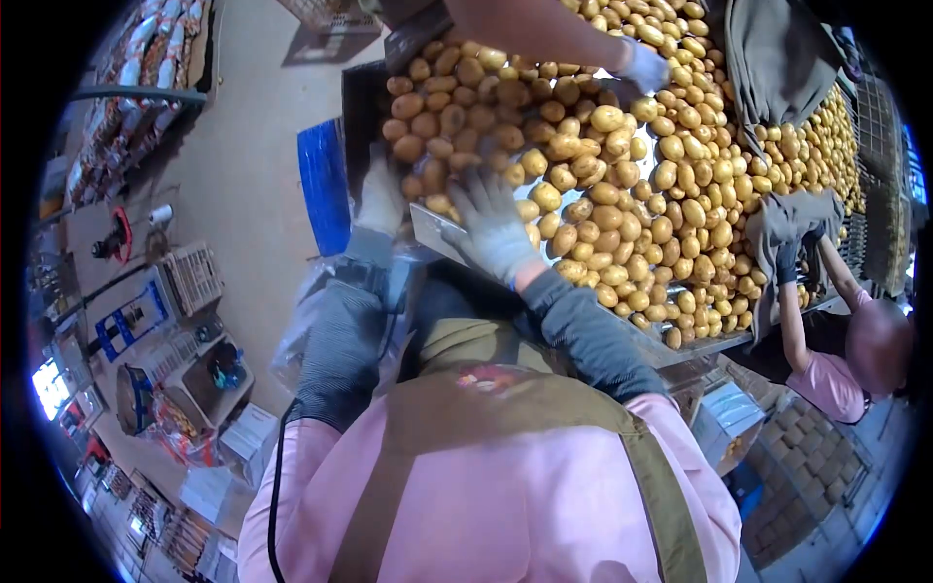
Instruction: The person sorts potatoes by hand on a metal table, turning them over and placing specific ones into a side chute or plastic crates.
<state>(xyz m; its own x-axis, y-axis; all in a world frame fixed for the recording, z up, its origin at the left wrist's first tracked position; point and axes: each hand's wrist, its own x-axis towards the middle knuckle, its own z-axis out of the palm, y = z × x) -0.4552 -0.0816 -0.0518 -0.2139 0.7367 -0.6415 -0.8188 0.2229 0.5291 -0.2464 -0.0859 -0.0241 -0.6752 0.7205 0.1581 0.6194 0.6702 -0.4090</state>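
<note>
A large heap of yellow-brown potatoes [622, 185] covers a metal sorting table [432, 231]. My right hand [491, 225], in a pale grey glove, lies flat on the potatoes at the near edge with its fingers spread and nothing in its grip. My left hand [379, 199], also gloved, rests at the table's left corner beside the potatoes. It is blurred, so its grip does not show. A clear plastic bag [303, 321] hangs under my left forearm.
Another person's gloved hand [643, 68] reaches into the heap from the top. A second person in pink [844, 364] stands at the right, arm raised to the table. A blue crate [326, 185] stands to the left, with weighing machines [199, 379] and boxes on the floor.
</note>
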